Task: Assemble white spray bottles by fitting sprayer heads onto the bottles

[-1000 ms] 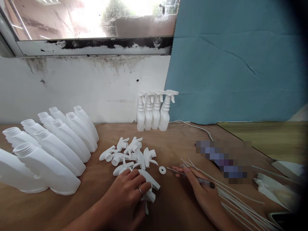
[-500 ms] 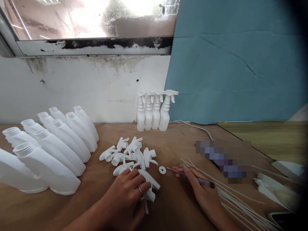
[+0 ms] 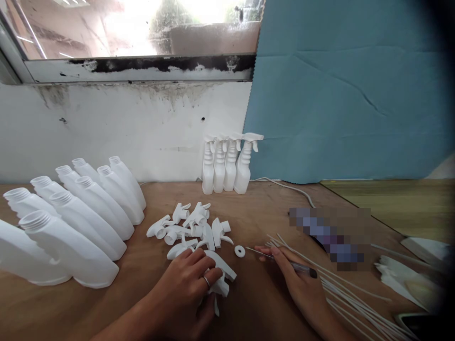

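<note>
My left hand [image 3: 194,282] is closed around a white trigger spray head [image 3: 221,286], near the front of the table; the fingers hide part of it. Another white spray head [image 3: 221,265] lies against the far side of this hand. In my right hand [image 3: 296,284] is a thin-shafted screwdriver [image 3: 298,269] with a dark handle end, its tip pointing left. Just off that tip, a small white ring-shaped washer [image 3: 240,251] lies flat on the wood. Beyond my left hand lies a loose pile of white spray heads [image 3: 192,232].
White bottles without tops [image 3: 88,237] stand in rows at left. Several small bottles with spray heads [image 3: 231,166] stand by the wall. Thin white tubes [image 3: 351,293] lie under and right of my right forearm. A blurred item [image 3: 323,234] and a torn white bag [image 3: 401,279] lie at right.
</note>
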`<state>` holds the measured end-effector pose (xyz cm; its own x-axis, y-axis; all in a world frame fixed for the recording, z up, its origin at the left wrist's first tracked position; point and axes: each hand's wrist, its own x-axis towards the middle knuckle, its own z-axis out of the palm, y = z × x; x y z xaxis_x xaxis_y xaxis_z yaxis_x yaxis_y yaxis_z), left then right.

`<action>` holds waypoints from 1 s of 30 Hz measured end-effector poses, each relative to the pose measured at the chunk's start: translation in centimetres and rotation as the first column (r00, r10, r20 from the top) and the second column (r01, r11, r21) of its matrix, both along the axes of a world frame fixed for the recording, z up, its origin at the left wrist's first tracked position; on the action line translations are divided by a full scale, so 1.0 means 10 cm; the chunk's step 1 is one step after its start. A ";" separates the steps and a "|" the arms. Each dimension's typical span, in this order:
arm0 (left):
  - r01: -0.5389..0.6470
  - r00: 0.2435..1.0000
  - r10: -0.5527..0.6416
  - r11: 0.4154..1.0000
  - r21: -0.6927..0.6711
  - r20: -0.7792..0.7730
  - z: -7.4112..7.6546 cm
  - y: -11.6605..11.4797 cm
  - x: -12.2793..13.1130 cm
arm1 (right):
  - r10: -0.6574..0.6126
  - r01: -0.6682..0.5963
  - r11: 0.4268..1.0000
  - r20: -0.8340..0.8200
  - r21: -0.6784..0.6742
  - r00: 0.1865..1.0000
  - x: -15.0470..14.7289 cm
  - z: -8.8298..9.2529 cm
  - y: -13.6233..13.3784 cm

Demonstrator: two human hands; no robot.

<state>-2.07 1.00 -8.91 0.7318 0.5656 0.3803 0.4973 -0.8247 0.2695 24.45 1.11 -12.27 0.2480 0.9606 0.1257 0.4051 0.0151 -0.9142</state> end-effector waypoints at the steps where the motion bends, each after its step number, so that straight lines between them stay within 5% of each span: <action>1: -0.002 1.000 0.002 1.000 0.006 0.006 0.00 0.00 0.00 | 0.001 -0.001 1.000 0.001 0.000 1.000 0.00 0.00 0.00; 10: -0.111 0.981 0.091 0.988 0.109 0.171 0.01 0.19 -0.04 | 0.010 -0.010 1.000 -0.010 -0.005 1.000 0.03 -0.07 0.03; 15: -0.360 0.868 0.358 0.931 -0.062 0.345 0.07 0.97 0.09 | -0.001 0.001 1.000 -0.025 -0.008 1.000 0.04 -0.10 0.05; 22: -0.575 0.630 0.625 0.774 -0.264 0.462 0.14 2.23 0.49 | -0.007 0.008 1.000 -0.029 0.019 1.000 0.03 -0.08 0.04; 30: -0.599 0.538 0.732 0.681 -0.420 0.419 0.07 2.58 0.69 | -0.010 0.010 1.000 0.036 0.002 0.999 0.02 -0.01 0.03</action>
<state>4.79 26.78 -8.18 -0.1709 0.9112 0.3748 0.6019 -0.2046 0.7719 24.67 1.41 -12.33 0.2527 0.9579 0.1363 0.4375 0.0126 -0.8991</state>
